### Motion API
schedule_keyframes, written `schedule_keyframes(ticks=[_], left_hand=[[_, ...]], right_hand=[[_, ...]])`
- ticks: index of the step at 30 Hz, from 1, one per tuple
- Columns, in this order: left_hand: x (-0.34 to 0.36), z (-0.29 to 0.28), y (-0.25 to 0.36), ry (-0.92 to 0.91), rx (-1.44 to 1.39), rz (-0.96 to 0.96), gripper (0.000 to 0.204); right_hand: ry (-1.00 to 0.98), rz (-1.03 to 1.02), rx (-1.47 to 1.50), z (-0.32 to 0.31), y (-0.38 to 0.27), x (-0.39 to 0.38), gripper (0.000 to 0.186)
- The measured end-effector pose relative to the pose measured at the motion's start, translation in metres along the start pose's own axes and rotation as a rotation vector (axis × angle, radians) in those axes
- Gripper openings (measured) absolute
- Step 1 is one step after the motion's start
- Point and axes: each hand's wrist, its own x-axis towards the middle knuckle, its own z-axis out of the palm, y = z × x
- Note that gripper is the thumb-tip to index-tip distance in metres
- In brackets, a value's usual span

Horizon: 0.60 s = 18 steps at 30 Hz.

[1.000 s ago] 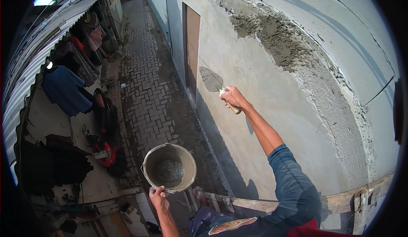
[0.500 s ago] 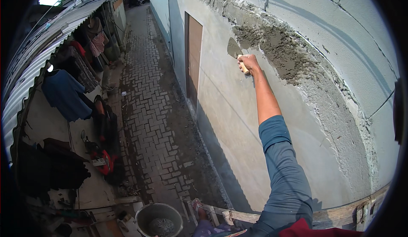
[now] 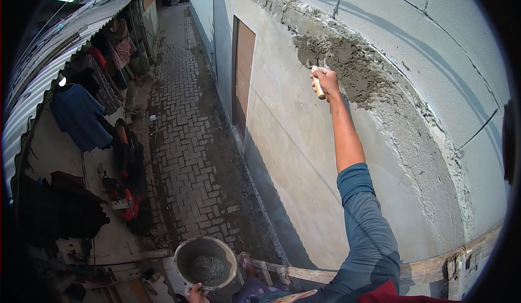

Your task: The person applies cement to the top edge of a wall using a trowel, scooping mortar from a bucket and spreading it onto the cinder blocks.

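Note:
My right hand (image 3: 327,82) is closed round the pale wooden handle of a trowel (image 3: 318,84), arm stretched out against the wall. The trowel's blade is hard to make out against a dark patch of wet mortar (image 3: 358,64) on the rough band along the wall's upper part. Below the band lies smooth grey plaster (image 3: 304,124). At the lower edge my left hand (image 3: 196,293) grips the near rim of a bucket (image 3: 185,273), partly cut off by the picture's edge. Some grey mortar (image 3: 209,269) sits in the bottom of the bucket.
A wooden rail (image 3: 423,272) runs along the near side by the wall. A sandalled foot (image 3: 245,259) shows beside the bucket. Down below is a brick-paved alley (image 3: 184,140), with a red motorbike (image 3: 125,202), hanging clothes (image 3: 81,118) and a corrugated roof (image 3: 49,69) at left.
My right hand has shifted slightly right with the trowel, whose blade no longer shows plainly. My left hand has come into view on the bucket, which sits higher in the picture.

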Motion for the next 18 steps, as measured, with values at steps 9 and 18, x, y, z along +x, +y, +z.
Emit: schedule_keyframes(ticks=[9,18], left_hand=[[-0.023,0.022,0.005,-0.124,-0.039,-0.013,0.025],[0.0,-0.019,-0.013,-0.015,0.053,-0.075,0.037]], right_hand=[[0.105,-0.116,-0.197,-0.007,-0.01,-0.035,0.027],[-0.81,0.097,-0.126,0.046,-0.084,-0.096,0.041]])
